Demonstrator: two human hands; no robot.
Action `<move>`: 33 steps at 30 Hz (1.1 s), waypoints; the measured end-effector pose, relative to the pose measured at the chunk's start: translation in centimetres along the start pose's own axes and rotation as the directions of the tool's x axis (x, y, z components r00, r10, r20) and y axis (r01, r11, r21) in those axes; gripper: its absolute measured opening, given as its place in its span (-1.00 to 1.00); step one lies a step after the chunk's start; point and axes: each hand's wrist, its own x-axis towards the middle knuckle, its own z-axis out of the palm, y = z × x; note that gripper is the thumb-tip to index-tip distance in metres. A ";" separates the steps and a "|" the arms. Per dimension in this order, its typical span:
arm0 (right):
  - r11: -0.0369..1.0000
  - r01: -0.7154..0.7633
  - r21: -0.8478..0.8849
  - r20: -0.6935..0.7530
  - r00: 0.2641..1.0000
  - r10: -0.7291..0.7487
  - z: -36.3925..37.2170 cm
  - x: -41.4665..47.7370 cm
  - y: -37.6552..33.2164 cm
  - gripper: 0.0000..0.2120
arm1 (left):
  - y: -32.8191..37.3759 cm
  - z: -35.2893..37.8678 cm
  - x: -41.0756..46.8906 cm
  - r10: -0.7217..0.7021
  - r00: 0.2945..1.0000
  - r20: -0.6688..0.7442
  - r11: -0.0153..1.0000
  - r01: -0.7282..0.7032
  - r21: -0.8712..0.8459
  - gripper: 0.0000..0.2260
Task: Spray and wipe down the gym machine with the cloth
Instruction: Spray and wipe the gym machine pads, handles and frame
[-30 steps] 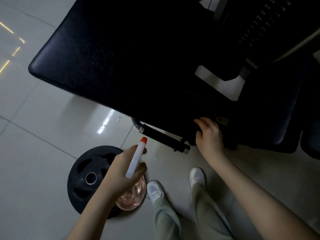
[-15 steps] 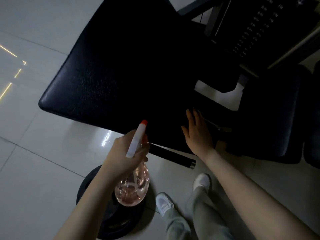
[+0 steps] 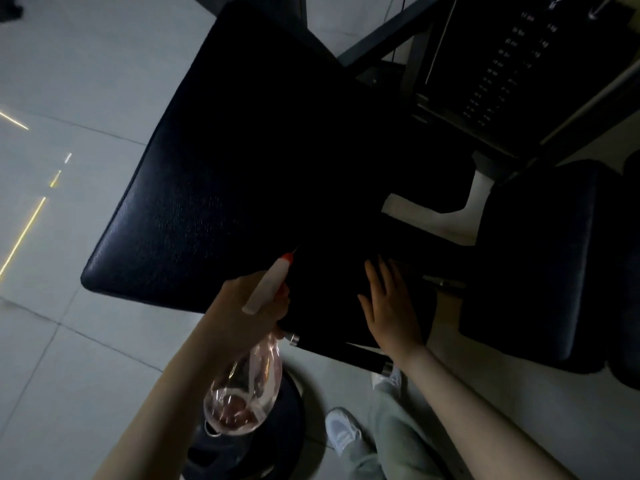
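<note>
The gym machine's big black padded bench [image 3: 214, 188] fills the middle of the view. My left hand [image 3: 239, 317] grips a clear spray bottle [image 3: 242, 393] holding pinkish liquid, its white nozzle with the red tip [image 3: 287, 258] aimed over the pad's near edge. My right hand [image 3: 391, 306] lies flat on the pad's near right corner, fingers spread. The surface under that palm is very dark, and I cannot tell whether a cloth lies there.
A black handle bar with metal ends [image 3: 363, 356] runs under the pad's near edge. A black weight plate [image 3: 263, 455] lies on the tiled floor below the bottle. A second black pad [image 3: 540, 254] stands right, the weight stack [image 3: 502, 64] behind. My shoes [image 3: 343, 431] are below.
My right hand let go of the pad's edge and spread flat on top of it. My left hand lifted the bottle up and forward until its nozzle came over the pad.
</note>
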 end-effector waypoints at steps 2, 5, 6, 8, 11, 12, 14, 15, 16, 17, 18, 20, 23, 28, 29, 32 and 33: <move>1.000 -0.007 -0.015 0.030 1.000 0.007 0.0 0.0 0.0 -0.43 | 0.8 -0.1 0.5 -0.032 0.998 -0.059 0.999 0.031 -0.027 -0.92; 1.000 -0.011 -0.027 0.043 0.999 0.012 0.0 0.0 0.1 -0.44 | 2.5 -0.5 1.2 -0.105 0.986 -0.132 0.989 0.090 -0.118 -0.89; 1.000 -0.009 -0.030 0.042 0.999 0.010 0.0 0.1 0.1 -0.45 | 3.1 -0.8 1.4 -0.107 0.985 -0.132 0.989 0.093 -0.115 -0.88; 1.000 -0.003 -0.023 0.033 0.999 0.003 0.0 0.0 0.1 -0.46 | 3.9 -1.3 1.6 -0.087 0.991 -0.100 0.992 0.077 -0.099 -0.88; 1.000 0.002 -0.005 0.003 1.000 -0.002 0.2 -0.1 0.0 -0.48 | 4.4 -2.0 2.2 -0.104 0.988 -0.110 0.993 0.097 -0.074 -0.92; 1.000 0.002 0.000 -0.003 1.000 -0.002 0.3 -0.1 0.0 -0.48 | 4.6 -2.1 2.4 -0.108 0.987 -0.122 0.993 0.103 -0.050 -0.91; 1.000 0.000 0.004 -0.009 1.000 0.000 0.3 -0.3 -0.1 -0.48 | 4.9 -2.5 2.7 -0.114 0.982 -0.153 0.993 0.108 -0.042 -0.87; 1.000 0.001 0.003 -0.014 1.000 -0.001 0.3 -0.3 -0.2 -0.48 | 5.1 -2.7 2.9 -0.117 0.979 -0.168 0.992 0.109 -0.056 -0.84; 1.000 0.001 0.004 -0.021 1.000 0.000 0.3 -0.2 -0.2 -0.48 | 5.3 -3.0 3.0 -0.116 0.978 -0.174 0.993 0.108 -0.054 -0.82; 1.000 -0.002 0.005 -0.022 1.000 0.002 0.3 -0.1 -0.2 -0.49 | 5.6 -3.3 3.1 -0.099 0.981 -0.170 0.995 0.095 -0.031 -0.82; 1.000 -0.010 0.005 -0.021 1.000 0.010 0.2 -0.1 -0.3 -0.49 | 5.8 -3.6 3.2 -0.075 0.985 -0.155 0.997 0.076 -0.003 -0.83; 1.000 -0.024 0.005 -0.027 0.999 0.024 0.1 -0.1 -0.5 -0.50 | 6.3 -4.4 3.6 -0.032 0.990 -0.140 0.999 0.035 0.022 -0.89; 0.999 -0.010 0.037 -0.040 0.999 0.011 -0.3 0.0 -0.6 -0.52 | 7.1 -5.1 4.3 0.011 0.992 -0.129 0.998 -0.004 0.058 -0.86; 0.969 -0.058 0.239 -0.148 0.985 0.095 -1.9 1.3 -1.1 -0.53 | 7.8 -6.7 5.8 0.100 0.993 -0.063 0.991 -0.094 0.100 -0.85; 0.955 -0.067 0.291 -0.163 0.979 0.119 -2.3 1.7 -1.5 -0.54 | 7.8 -7.1 6.2 0.133 0.991 -0.017 0.981 -0.129 0.142 -0.81; 0.906 -0.082 0.416 -0.198 0.964 0.178 -3.1 3.3 -3.0 -0.49 | 8.1 -7.6 6.9 0.188 0.981 0.042 0.963 -0.192 0.190 -0.72; 0.898 -0.089 0.432 -0.201 0.961 0.191 -3.0 3.9 -3.6 -0.47 | 8.1 -7.8 7.1 0.192 0.981 0.031 0.962 -0.194 0.190 -0.72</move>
